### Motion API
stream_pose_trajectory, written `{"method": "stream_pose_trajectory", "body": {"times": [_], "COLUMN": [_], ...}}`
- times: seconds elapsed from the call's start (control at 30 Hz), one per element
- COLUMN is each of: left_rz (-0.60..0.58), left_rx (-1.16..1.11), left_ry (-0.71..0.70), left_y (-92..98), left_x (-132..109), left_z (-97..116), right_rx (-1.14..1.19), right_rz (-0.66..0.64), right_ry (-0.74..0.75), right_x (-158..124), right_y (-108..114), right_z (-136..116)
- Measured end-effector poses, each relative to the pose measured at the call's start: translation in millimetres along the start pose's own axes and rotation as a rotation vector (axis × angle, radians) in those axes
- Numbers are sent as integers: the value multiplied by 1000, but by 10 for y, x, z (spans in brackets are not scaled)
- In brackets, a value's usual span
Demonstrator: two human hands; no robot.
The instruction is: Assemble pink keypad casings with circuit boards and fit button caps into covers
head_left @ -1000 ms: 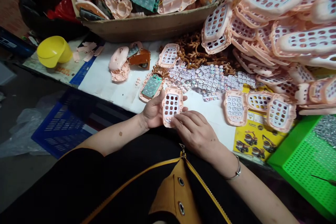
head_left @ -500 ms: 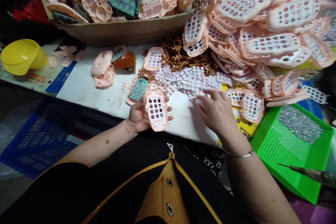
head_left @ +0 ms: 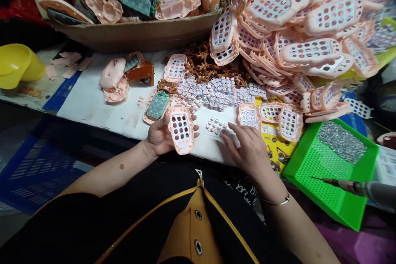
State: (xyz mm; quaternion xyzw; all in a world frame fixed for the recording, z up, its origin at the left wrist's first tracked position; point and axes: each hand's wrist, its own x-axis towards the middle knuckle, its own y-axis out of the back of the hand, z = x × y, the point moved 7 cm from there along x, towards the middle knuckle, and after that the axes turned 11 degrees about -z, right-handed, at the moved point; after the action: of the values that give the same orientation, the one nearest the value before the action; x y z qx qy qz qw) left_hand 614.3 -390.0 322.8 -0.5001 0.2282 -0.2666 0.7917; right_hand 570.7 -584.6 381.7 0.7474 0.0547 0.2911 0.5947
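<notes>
My left hand (head_left: 159,135) is wrapped around a pink plastic shell (head_left: 181,130) with rows of holes and a white inner face, held tilted above the table. At the right edge of a small sheet of white buttons (head_left: 215,125), my right hand (head_left: 247,146) has its thumb and fingertips closed; the exact grip is partly hidden. Behind lies a pile of similar button sheets (head_left: 221,93). A pink shell with a green circuit board (head_left: 157,105) rests just beyond my left hand. Close to my right fingers sits a shell with buttons in it (head_left: 248,115).
A cardboard box (head_left: 136,35) of pink shells and boards stands at the back. Pink shells (head_left: 309,51) are heaped at the back right, beside brown plastic pieces (head_left: 202,64). A green tray (head_left: 335,181) holds screws, with a screwdriver (head_left: 349,185) over it. A yellow scoop (head_left: 20,66) is far left.
My right hand has come back from the button pile toward me, and a button sheet now lies at its fingertips. My left hand still holds the shell. The view has shifted slightly.
</notes>
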Motion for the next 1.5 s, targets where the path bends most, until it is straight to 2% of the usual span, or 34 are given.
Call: {"method": "stream_pose_trajectory", "body": {"times": [0.1, 0.27, 0.33, 0.37, 0.43, 0.53, 0.6, 0.67, 0.73, 0.83, 0.93, 0.97, 1.03, 1.07, 1.13, 1.2, 1.27, 1.33, 1.37, 1.43, 1.5], "left_rz": [9, 21, 18, 13, 1, -7, -3, 1, -3, -24, -30, -32, -35, -33, -27, -32, -48, -62, -67, -71, -72], "left_rx": [33, 65, 70, 70, 65, 62, 64, 61, 56, 59, 70, 72, 64, 57, 41, 32, 31, 33, 34, 28, 15], "left_ry": [-13, -47, -47, -46, -42, -32, -24, -20, -21, -24, -19, -16, -17, -18, -20, -14, -4, 9, 16, 25, 33], "left_y": [23, 54, 46, 36, 9, -25, -32, -24, -8, 14, 28, 26, 14, 10, 9, 14, 23, 33, 36, 41, 40], "left_x": [-8, -32, -35, -34, -27, -11, -5, -6, -12, -19, -16, -13, -8, -7, -7, -6, 1, 13, 18, 27, 29], "left_z": [1, 18, 21, 22, 20, 11, 3, -1, -2, -4, -10, -12, -10, -9, -8, -16, -30, -49, -59, -76, -90], "right_rx": [-71, -203, -193, -168, -63, 253, 496, 593, 493, 252, 133, 112, 123, 173, 397, 784, 1197, 1470, 1530, 1517, 1326], "right_rz": [-45, -401, -449, -424, -290, -62, -69, -172, -208, -153, -260, -296, -273, -212, -26, 145, 226, 240, 241, 245, 239], "right_ry": [-36, -167, -129, -107, -120, -324, -474, -530, -478, -223, 125, 200, 223, 159, -106, -420, -643, -732, -746, -729, -633], "right_x": [143, 413, 434, 434, 412, 276, 127, -15, -112, -128, -64, -39, 35, 83, 145, 112, 64, 58, 59, 57, 78], "right_y": [-89, -382, -385, -350, -227, -94, -170, -263, -235, -110, -229, -294, -367, -364, -314, -343, -477, -573, -586, -538, -388], "right_z": [-63, -221, -261, -257, -164, 155, 322, 354, 314, 174, 1, -25, -7, 42, 223, 406, 450, 376, 331, 243, 138]}}
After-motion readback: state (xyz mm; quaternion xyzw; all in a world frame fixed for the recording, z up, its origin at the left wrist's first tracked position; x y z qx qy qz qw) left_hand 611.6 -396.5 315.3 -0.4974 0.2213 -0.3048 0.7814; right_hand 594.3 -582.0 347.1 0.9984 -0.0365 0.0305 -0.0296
